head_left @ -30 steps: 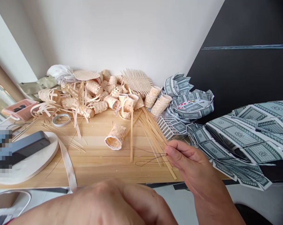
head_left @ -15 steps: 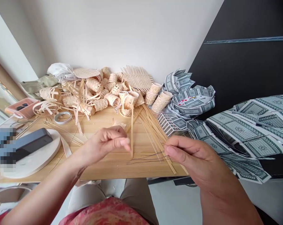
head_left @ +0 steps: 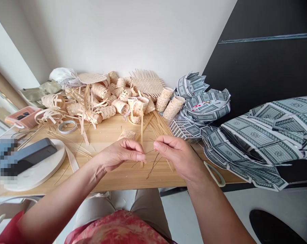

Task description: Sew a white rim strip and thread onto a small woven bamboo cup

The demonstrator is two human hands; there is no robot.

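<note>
My right hand point(head_left: 173, 153) pinches several thin dark wires point(head_left: 153, 165) between thumb and fingers, and their loose ends hang down toward the table. Close by on its left, my left hand point(head_left: 126, 155) has thumb and forefinger pressed together. One fine strand runs between the two hands, and the left fingertips seem to hold its end. Just behind the hands, a flat bamboo strip point(head_left: 142, 135) reaches down from a small woven basket point(head_left: 136, 113). A little woven piece point(head_left: 127, 134) lies beyond my left hand.
Many small woven bamboo cylinders point(head_left: 101, 91) are heaped along the wall. Bamboo strips point(head_left: 159, 125), a tape roll point(head_left: 67, 126) and a pale green handle point(head_left: 215, 174) lie on the wooden table point(head_left: 112, 178). Folded playing-card pieces point(head_left: 265, 135) fill the right; a round white stand point(head_left: 46, 173) is left.
My right hand has moved left with the wires, close to my left hand. The left fingers have come together in a pinch. The pale green handle has come into view.
</note>
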